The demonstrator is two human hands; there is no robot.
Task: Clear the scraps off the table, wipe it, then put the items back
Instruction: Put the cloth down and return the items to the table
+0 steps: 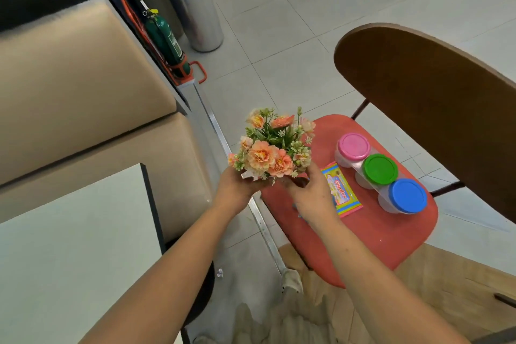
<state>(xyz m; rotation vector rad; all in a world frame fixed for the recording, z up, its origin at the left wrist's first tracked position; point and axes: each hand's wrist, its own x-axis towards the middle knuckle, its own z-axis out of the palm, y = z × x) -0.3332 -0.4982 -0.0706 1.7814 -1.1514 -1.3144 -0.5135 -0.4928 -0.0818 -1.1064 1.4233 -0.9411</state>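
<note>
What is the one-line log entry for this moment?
left hand: holds flowers | right hand: holds flowers | flowers: at seat edge | jars, packet: on seat

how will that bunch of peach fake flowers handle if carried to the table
Probably light: the bunch of peach and green artificial flowers is held at its base by the left hand and right hand. Likely top-heavy: the blooms spread wider than that mostly hidden base, so it may tip when set down.
</note>
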